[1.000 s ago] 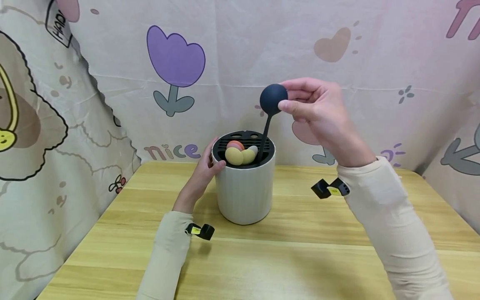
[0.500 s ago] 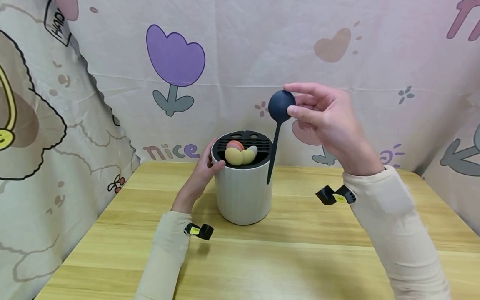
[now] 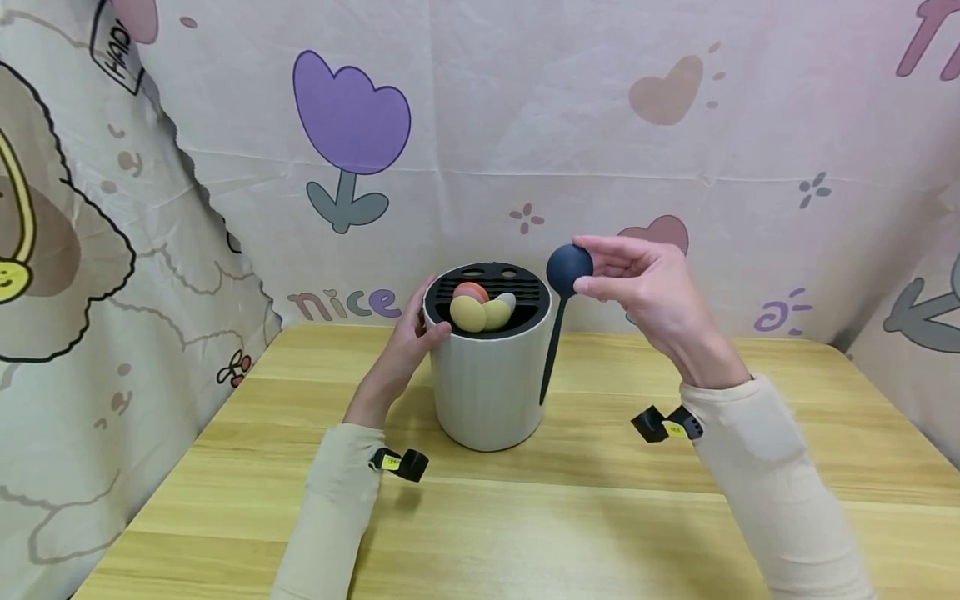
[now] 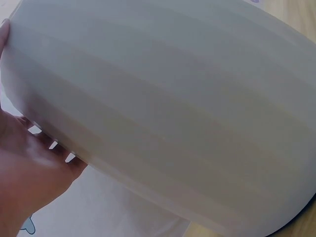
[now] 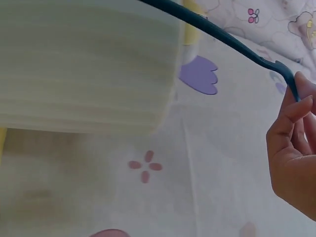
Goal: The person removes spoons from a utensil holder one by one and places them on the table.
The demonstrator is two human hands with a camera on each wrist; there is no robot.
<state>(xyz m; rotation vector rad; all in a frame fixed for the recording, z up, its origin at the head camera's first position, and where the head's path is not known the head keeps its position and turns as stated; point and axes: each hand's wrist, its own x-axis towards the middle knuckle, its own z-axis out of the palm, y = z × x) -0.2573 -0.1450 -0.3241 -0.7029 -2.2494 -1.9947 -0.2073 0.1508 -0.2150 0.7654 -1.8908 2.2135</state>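
Observation:
In the head view a white cylindrical utensil holder (image 3: 487, 387) with a slotted black top stands upright on the table. My left hand (image 3: 405, 346) grips its left side, thumb at the front of the rim; in the left wrist view several fingers lie behind its wall. Between thumb and fingers my right hand (image 3: 648, 292) pinches the round bowl of a dark blue spoon (image 3: 568, 271). Its handle points down along the right side of the holder; whether it touches the wall I cannot tell. Rounded yellow, orange and grey ends (image 3: 469, 312) stick out of the holder's top.
The wooden table (image 3: 570, 533) spreads around the holder on all sides. Behind it hangs a pale printed cloth (image 3: 487, 108), and another printed cloth covers the left side.
The spoon's handle was inside the holder's opening one second ago. My right hand has drawn it out rightward, then lowered it beside the holder. My left hand has stayed in place.

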